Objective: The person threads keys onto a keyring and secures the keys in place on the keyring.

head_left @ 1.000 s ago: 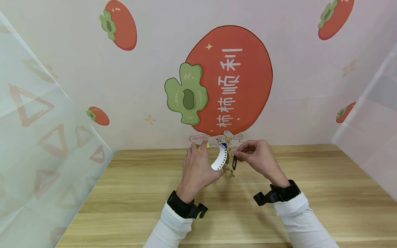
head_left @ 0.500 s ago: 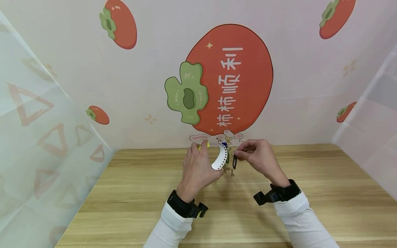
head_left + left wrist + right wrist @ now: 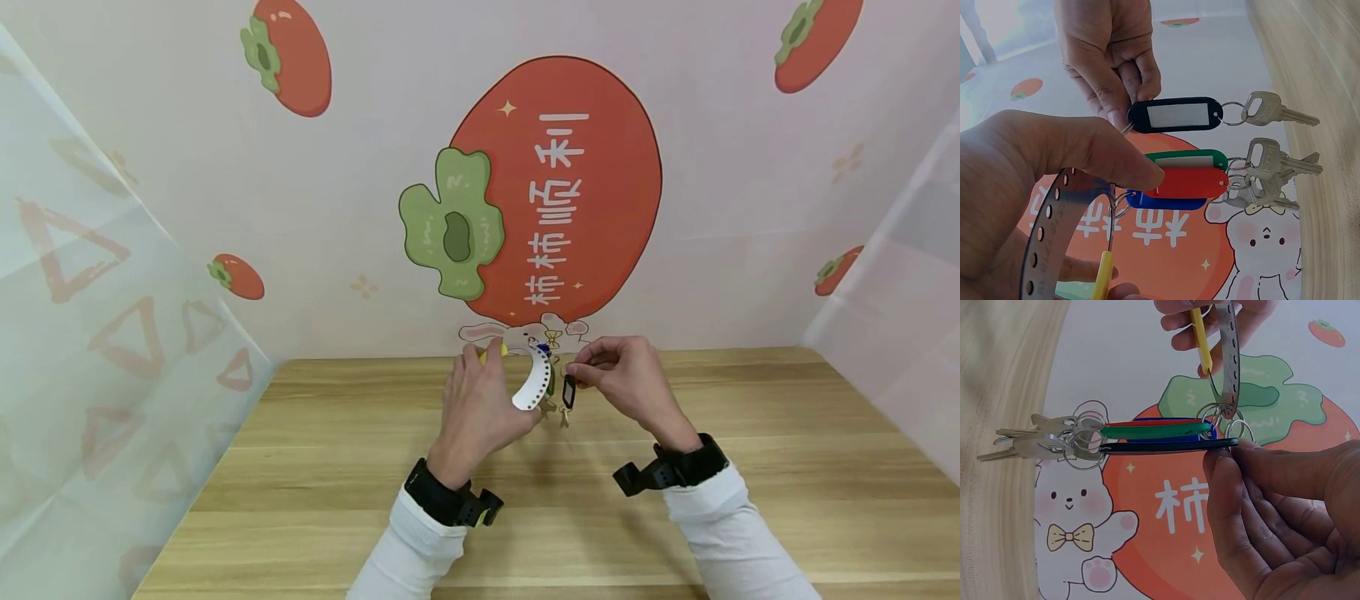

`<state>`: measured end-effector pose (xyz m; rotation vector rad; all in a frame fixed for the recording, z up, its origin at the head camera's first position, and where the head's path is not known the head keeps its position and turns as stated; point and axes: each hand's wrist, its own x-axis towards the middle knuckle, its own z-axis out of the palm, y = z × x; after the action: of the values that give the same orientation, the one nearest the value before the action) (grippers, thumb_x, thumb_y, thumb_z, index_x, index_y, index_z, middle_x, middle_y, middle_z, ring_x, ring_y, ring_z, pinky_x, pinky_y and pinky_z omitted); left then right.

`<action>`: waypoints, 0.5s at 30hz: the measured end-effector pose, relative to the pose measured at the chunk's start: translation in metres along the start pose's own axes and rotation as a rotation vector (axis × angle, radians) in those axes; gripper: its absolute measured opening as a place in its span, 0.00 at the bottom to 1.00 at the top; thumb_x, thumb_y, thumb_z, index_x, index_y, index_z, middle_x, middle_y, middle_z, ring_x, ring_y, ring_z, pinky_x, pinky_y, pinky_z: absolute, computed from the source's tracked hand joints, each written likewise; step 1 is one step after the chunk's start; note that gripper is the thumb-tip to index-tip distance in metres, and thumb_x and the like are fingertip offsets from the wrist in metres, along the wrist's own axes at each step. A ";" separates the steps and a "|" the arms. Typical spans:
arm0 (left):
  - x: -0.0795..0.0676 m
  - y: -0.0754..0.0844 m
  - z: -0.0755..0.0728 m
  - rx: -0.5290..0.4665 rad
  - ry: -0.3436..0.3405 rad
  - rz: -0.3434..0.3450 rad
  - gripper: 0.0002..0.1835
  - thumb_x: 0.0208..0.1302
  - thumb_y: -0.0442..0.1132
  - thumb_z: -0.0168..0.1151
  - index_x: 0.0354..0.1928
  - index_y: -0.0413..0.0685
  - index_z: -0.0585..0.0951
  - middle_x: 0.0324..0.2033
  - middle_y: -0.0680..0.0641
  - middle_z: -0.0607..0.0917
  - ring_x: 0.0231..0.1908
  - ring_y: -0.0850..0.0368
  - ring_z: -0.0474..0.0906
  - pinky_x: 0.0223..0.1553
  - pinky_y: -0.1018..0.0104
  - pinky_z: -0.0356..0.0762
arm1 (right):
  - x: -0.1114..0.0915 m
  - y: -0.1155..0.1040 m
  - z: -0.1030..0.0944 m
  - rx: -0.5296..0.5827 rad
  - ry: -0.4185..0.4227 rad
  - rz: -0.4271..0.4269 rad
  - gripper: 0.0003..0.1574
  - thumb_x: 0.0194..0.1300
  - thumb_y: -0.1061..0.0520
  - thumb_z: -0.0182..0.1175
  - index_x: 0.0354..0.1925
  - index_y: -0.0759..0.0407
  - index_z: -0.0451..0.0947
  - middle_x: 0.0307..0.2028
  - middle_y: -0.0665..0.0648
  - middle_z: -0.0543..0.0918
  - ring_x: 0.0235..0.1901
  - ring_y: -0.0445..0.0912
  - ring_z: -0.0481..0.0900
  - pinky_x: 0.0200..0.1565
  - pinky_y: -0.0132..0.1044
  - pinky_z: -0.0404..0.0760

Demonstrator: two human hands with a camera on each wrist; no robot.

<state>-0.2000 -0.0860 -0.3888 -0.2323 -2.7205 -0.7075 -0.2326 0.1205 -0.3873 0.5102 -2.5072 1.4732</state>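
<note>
My left hand (image 3: 480,408) grips a curved white strip (image 3: 534,383) with a row of holes and small numbers along its edge. A thin metal hook with a yellow sleeve (image 3: 1202,340) runs beside the strip. Near the hook hang a red key tag (image 3: 1194,183), a green key tag (image 3: 1213,156) and a blue key tag (image 3: 1172,202), with keys (image 3: 1279,165) on rings at their far ends. My right hand (image 3: 630,379) pinches a black key tag (image 3: 1147,117) at its ring end. That tag has a white label, and one key (image 3: 1266,107) dangles from it.
Beneath the hands lies a wood-grain table (image 3: 360,475). Behind it stands a pale backdrop (image 3: 360,167) printed with persimmons and a rabbit. A translucent side sheet (image 3: 112,333) rises at the left. Both wrists wear black camera straps (image 3: 438,496).
The black key tag has turned slightly, so more of its white label faces the head view. Both hands stay almost where they were.
</note>
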 end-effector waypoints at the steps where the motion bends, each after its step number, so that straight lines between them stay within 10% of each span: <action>1: 0.000 0.000 0.000 0.000 0.001 0.001 0.55 0.39 0.54 0.83 0.70 0.38 0.69 0.54 0.32 0.74 0.46 0.40 0.73 0.47 0.46 0.76 | 0.000 0.000 0.000 -0.002 0.000 -0.001 0.04 0.61 0.65 0.71 0.34 0.66 0.84 0.30 0.58 0.88 0.29 0.49 0.88 0.34 0.34 0.83; 15: 0.000 0.000 0.000 0.007 0.005 0.005 0.56 0.38 0.54 0.82 0.70 0.39 0.69 0.56 0.32 0.74 0.51 0.39 0.74 0.48 0.47 0.76 | -0.001 -0.002 0.001 -0.068 -0.020 -0.006 0.03 0.62 0.65 0.71 0.32 0.63 0.85 0.27 0.55 0.88 0.29 0.51 0.87 0.31 0.35 0.82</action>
<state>-0.2001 -0.0859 -0.3891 -0.2352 -2.7168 -0.6957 -0.2310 0.1187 -0.3863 0.5232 -2.5589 1.3828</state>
